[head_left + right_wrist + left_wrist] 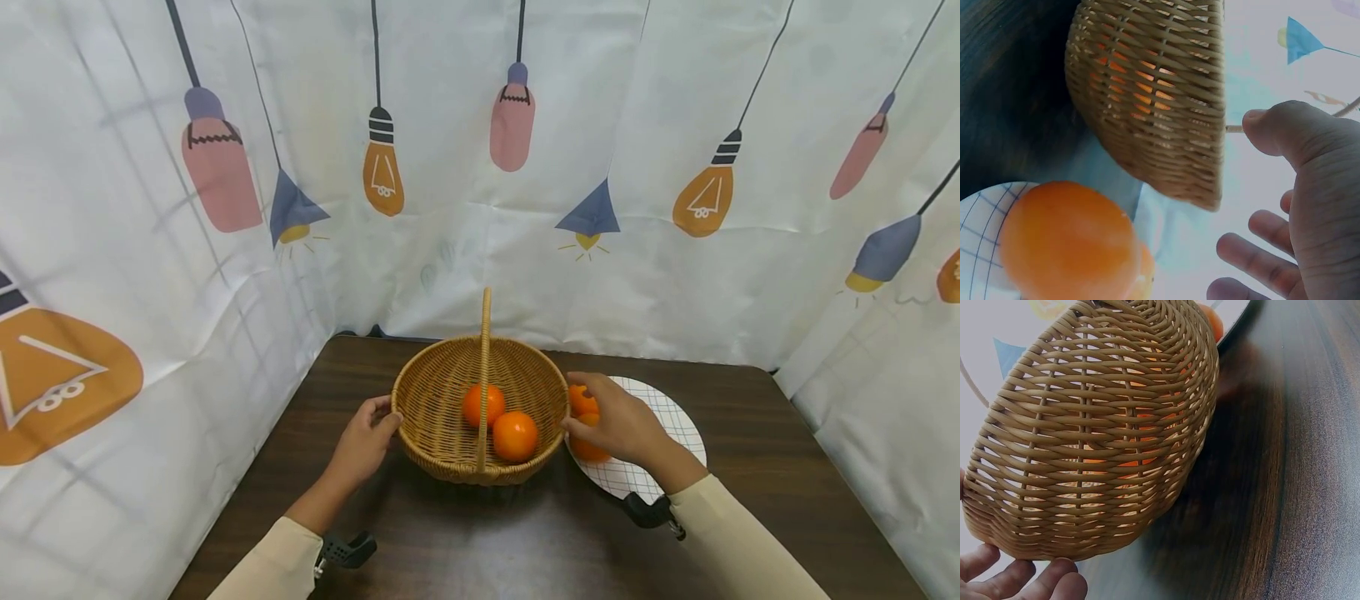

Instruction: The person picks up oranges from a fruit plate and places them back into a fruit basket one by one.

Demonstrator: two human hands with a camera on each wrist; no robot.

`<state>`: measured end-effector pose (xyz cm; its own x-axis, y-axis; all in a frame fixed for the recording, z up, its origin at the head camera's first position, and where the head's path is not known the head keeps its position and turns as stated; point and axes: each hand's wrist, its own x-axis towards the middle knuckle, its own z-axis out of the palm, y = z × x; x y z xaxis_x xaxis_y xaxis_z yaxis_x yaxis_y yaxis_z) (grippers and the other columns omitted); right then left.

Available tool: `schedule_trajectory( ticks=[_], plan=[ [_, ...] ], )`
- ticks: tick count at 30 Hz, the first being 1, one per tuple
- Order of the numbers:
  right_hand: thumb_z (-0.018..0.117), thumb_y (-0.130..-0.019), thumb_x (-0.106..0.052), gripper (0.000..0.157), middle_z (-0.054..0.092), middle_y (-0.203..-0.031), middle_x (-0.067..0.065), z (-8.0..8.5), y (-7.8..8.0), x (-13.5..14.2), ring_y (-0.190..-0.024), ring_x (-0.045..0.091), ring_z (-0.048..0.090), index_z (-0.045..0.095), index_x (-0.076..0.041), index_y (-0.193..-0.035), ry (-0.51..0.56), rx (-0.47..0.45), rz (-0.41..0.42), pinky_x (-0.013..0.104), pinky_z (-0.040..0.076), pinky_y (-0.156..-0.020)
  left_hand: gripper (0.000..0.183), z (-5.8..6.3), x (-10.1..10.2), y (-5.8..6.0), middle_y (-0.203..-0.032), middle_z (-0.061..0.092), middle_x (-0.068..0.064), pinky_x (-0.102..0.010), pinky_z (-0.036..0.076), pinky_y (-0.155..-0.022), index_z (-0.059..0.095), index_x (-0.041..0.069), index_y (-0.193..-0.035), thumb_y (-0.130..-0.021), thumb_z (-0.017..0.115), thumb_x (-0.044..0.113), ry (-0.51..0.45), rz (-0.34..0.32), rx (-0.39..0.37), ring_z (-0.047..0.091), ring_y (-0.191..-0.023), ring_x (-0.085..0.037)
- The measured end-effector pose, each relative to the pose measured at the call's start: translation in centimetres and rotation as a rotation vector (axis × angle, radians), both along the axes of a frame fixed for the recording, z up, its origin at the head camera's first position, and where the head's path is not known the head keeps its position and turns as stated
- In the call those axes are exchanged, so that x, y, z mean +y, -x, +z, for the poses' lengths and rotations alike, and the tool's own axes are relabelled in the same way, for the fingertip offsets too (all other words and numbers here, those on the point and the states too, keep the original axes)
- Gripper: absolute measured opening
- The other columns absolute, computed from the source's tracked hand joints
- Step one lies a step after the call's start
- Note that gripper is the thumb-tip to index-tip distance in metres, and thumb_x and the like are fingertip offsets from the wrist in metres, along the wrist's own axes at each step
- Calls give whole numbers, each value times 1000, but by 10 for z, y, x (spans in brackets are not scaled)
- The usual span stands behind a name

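A woven wicker basket (442, 462) with a tall arched handle (486, 333) is in the middle of the head view. Two oranges (515, 436) lie inside it. My left hand (363, 442) pinches the basket's left rim between thumb and fingers; in the left wrist view its fingertips (1013, 578) meet the woven edge. On the other side, my right hand (618, 421) is held with fingers spread by the right rim. The right wrist view shows a gap between its thumb (1266, 130) and the wicker. Beneath that hand, more oranges (588, 446) are partly hidden.
A white plate with a grid pattern (678, 425) carries the oranges on the right, close beside the basket. The dark wooden table (480, 542) ends at a white curtain (450, 275) printed with lamps, which stands behind and along both sides.
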<state>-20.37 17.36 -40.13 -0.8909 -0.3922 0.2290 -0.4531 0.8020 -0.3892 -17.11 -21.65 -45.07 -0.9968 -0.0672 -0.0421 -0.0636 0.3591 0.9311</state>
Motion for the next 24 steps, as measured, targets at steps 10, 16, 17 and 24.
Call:
schedule_trajectory(
  ticks=[10,16,17,24],
  plan=[
    [70,-78,-49,71,50,-130,-2,-10,-4,18,-102,21,59,43,-22,-139,-13,-51,-27,42,53,-71,46,-2,-1,-1,-128,48,-14,-47,49,-83,39,8,-135,-97,50,30,-17,-4,13,54,-108,-28],
    [68,-79,-51,71,52,-128,1,-13,-7,26,-101,22,57,46,-17,-137,-21,-38,-35,43,51,-75,46,-2,-1,-2,-129,47,-12,-47,49,-85,38,9,-136,-96,51,30,-31,-1,-5,53,-109,-27],
    [67,-79,-52,71,52,-128,1,-14,-8,27,-103,22,56,46,-17,-137,-23,-37,-36,43,51,-77,47,-2,-1,-2,-129,47,-12,-47,49,-85,38,9,-136,-96,50,30,-31,-3,-8,53,-109,-27],
    [69,-79,-51,72,50,-131,2,-21,-12,37,-104,22,56,45,-17,-137,-50,-45,-57,44,51,-78,48,-2,-1,-1,-129,47,-12,-46,49,-85,38,8,-136,-97,50,32,-29,-10,-5,53,-108,-27]
  ],
)
